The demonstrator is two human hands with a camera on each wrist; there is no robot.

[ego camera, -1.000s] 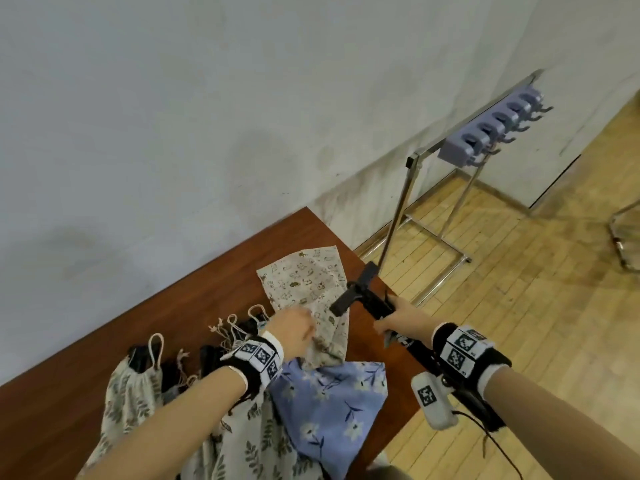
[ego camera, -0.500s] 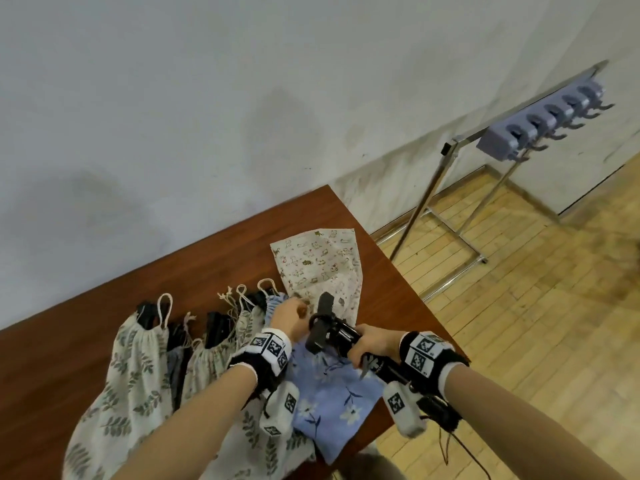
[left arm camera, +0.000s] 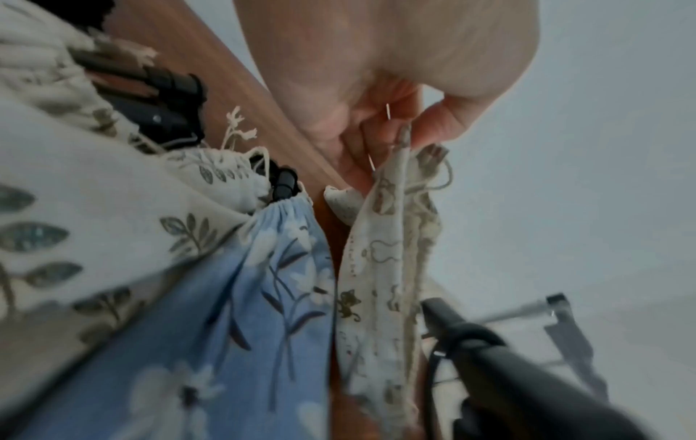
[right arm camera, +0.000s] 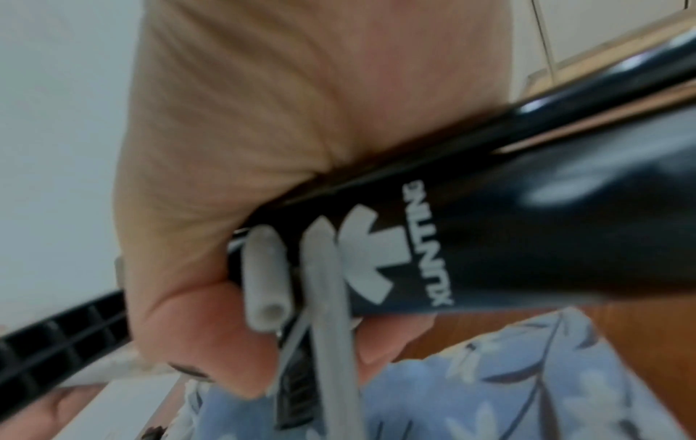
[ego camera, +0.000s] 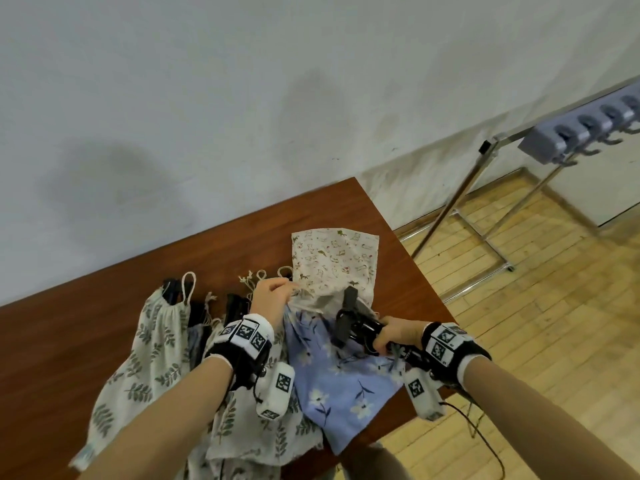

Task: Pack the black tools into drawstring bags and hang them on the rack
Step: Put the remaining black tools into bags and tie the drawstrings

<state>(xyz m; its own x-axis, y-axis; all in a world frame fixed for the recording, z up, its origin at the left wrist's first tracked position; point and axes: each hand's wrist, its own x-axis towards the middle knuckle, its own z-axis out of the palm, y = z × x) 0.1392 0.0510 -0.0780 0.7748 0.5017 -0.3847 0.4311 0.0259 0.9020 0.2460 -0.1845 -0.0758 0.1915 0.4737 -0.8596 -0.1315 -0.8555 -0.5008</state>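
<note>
My right hand (ego camera: pixel 393 336) grips a long black tool (ego camera: pixel 353 323) (right arm camera: pixel 489 238) by its handle, its head pointing at the mouth of a cream animal-print drawstring bag (ego camera: pixel 334 261) (left arm camera: pixel 380 268). My left hand (ego camera: pixel 272 296) (left arm camera: pixel 376 125) pinches that bag's mouth edge and lifts it off the brown table (ego camera: pixel 104 341). A blue floral bag (ego camera: pixel 343 382) (left arm camera: pixel 211 327) lies under the tool. The chrome rack (ego camera: pixel 460 199) with its grey hook strip (ego camera: pixel 585 129) stands on the floor to the right.
Left of my left hand lie leaf-print bags (ego camera: pixel 149 344) with black tool ends (ego camera: pixel 173 289) sticking out of their gathered mouths. The table's right edge (ego camera: pixel 412 251) drops to a wooden floor (ego camera: pixel 536 323). A white wall (ego camera: pixel 242 98) backs the table.
My right hand has brought the black tool leftward, from over the table's right edge to the cream bag's mouth. The left hand has gathered and raised that bag's mouth edge.
</note>
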